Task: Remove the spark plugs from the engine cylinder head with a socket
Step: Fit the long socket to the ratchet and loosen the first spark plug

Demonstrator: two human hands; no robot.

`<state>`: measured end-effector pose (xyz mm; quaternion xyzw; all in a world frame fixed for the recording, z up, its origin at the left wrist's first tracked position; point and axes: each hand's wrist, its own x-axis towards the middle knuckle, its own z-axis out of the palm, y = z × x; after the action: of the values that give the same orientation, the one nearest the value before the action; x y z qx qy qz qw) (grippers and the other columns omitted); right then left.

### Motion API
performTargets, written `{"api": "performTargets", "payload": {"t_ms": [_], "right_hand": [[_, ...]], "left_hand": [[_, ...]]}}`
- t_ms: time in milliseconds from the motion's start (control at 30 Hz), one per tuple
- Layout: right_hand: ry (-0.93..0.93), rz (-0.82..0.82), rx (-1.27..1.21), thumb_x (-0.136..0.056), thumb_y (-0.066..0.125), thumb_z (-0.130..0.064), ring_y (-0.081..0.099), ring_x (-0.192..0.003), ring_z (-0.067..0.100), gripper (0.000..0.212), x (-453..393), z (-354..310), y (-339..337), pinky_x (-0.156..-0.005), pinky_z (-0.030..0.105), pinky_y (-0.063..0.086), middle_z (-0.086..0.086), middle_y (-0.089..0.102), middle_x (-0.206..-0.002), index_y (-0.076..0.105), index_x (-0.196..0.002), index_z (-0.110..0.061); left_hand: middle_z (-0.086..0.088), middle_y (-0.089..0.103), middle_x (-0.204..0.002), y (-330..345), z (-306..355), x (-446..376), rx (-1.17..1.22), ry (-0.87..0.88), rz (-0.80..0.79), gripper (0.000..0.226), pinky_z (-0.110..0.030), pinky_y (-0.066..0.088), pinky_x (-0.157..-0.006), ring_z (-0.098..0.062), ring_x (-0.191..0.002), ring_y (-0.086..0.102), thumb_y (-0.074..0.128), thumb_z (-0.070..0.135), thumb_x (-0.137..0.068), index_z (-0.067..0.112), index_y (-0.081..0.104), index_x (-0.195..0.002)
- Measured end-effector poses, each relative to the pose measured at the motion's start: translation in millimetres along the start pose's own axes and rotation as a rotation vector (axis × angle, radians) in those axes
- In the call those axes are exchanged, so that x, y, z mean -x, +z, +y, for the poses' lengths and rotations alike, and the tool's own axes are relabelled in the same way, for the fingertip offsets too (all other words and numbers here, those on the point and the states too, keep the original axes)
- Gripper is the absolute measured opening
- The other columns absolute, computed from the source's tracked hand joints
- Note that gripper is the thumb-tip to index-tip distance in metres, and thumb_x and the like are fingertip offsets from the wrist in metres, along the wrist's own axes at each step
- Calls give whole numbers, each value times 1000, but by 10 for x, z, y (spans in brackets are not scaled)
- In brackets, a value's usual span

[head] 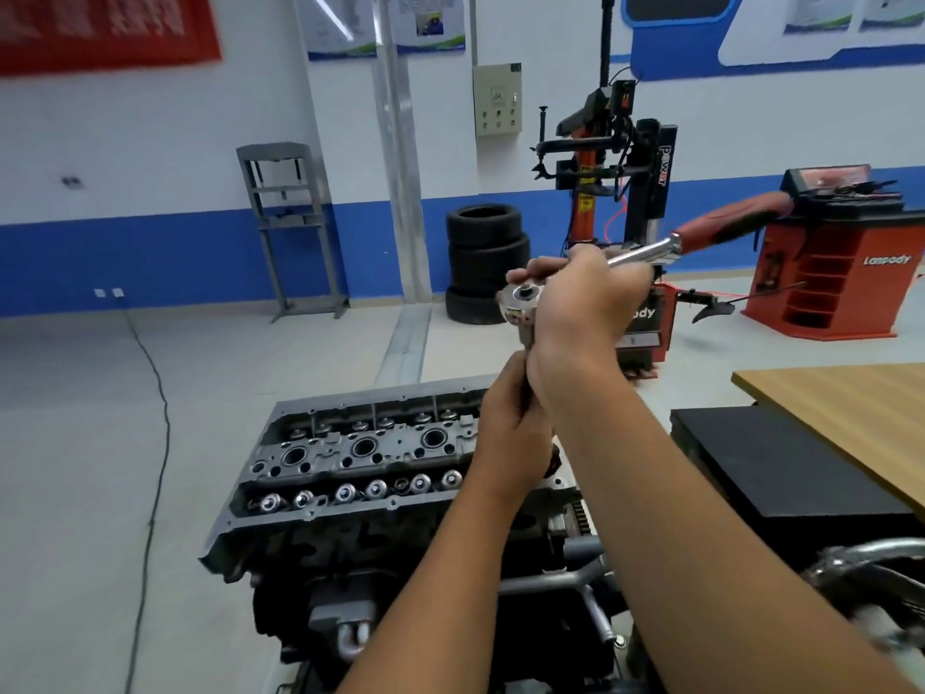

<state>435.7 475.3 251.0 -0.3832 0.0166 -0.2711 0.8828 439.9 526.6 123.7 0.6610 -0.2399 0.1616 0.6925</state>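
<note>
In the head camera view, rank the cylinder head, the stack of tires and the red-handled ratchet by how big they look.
1. cylinder head, widest in the frame, though nearest the camera.
2. stack of tires and ratchet: unsure. The ratchet spans longer but is thin and held close; the tires are far off.

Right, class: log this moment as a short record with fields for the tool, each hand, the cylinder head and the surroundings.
tool: ratchet wrench, red handle, extension bar below its head
right hand: grips the ratchet near its head
left hand: grips the extension bar lower down
cylinder head: below the hands, three open plug wells visible
spark plug: none visible
surroundings: stacked tyres, wooden table at right
</note>
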Motion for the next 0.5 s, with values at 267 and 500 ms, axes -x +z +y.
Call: {"api": "performTargets", "payload": {"t_ms": [267, 500], "right_hand": [[732, -655, 337, -103, 47, -15, 51, -43, 11, 15, -211, -323, -14, -40, 23, 44, -5, 49, -56, 48, -89, -16], [-22, 74, -34, -98, 40, -1, 69, -58, 27, 10, -54, -58, -99, -59, 41, 57, 15, 66, -69, 42, -102, -9]], "left_hand": [[-9, 69, -96, -336, 55, -40, -66, -22, -407, 16, -33, 55, -92, -17, -94, 67, 46, -5, -108, -4, 62, -105], [-15, 71, -100, -191, -160, -92, 133, -86, -263, 17, -33, 59, -84, -20, -89, 67, 58, 2, -105, -8, 65, -118]]}}
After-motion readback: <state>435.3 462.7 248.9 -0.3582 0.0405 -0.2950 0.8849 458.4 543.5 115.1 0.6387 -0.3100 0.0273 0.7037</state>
